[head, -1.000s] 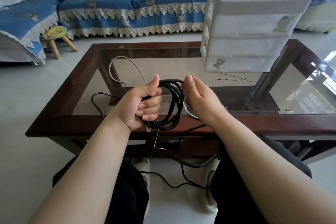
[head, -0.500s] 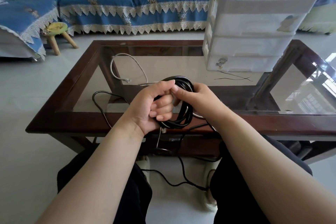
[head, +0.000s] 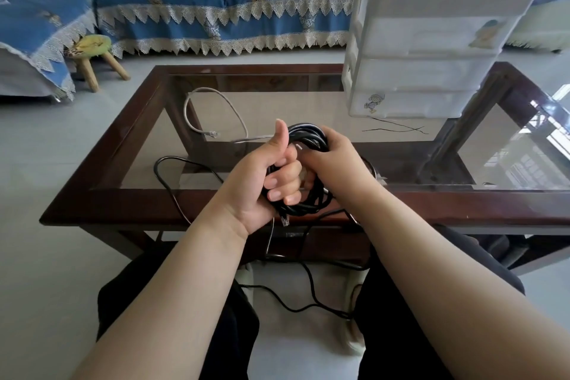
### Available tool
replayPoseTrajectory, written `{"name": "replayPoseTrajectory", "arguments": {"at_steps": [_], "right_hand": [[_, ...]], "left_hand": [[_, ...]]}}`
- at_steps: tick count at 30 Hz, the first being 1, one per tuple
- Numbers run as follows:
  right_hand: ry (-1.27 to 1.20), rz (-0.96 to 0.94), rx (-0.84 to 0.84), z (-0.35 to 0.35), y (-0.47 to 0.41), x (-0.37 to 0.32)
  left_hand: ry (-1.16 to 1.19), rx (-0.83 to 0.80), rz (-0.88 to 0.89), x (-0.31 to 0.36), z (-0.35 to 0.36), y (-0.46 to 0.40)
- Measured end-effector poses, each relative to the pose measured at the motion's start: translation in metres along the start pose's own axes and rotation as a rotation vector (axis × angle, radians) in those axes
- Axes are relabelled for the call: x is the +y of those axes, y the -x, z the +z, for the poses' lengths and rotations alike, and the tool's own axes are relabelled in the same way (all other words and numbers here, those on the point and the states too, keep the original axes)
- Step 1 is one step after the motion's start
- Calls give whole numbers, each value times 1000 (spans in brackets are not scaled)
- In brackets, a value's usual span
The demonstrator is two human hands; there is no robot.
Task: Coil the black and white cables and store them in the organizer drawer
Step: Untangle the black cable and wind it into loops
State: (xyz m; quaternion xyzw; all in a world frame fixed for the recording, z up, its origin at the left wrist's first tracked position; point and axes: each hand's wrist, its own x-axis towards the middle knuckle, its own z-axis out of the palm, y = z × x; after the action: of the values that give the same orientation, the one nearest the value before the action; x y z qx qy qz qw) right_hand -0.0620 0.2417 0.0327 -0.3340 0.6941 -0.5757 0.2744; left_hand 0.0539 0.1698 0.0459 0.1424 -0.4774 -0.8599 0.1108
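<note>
A blue sofa (head: pixel 216 9) with a lace-edged cover runs along the back of the room, a small wooden stool (head: pixel 94 54) stands on the pale floor to the left, and in front of you sits a glass-topped worktop (head: pixel 123 203) with a dark wooden frame. The white organizer (head: pixel 431 40) stands on its far right part, all its drawers pushed in. Your left hand (head: pixel 262 182) is closed in a fist around the coiled black cable (head: pixel 308 139), fingers curled through the loops and thumb pointing up against the top of the coil. Your right hand (head: pixel 336 163) wraps over the right side of the same coil, fingers bent around the strands, touching your left hand's fingers. The coil is held just above the near edge of the worktop. A plug end hangs below your left hand, and loose black cable trails across the glass to the left and down to the floor between your legs. The white cable (head: pixel 212 111) lies uncoiled on the glass, beyond your hands.
</note>
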Motion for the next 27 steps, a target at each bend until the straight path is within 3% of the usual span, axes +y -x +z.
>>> {"name": "replayPoseTrajectory", "arguments": {"at_steps": [4,7,23,27], "right_hand": [[237,-72,129,4,-7,4],[316,-80,118,5,-8,3],[105,-243,182,4,4,1],[55,-164,35,-5,2,-1]], "left_hand": [[-59,11,42,-4,1,0],[-120,48,89,-7,5,1],[17,100,119,3,15,3],[43,161,104,6,12,2]]}}
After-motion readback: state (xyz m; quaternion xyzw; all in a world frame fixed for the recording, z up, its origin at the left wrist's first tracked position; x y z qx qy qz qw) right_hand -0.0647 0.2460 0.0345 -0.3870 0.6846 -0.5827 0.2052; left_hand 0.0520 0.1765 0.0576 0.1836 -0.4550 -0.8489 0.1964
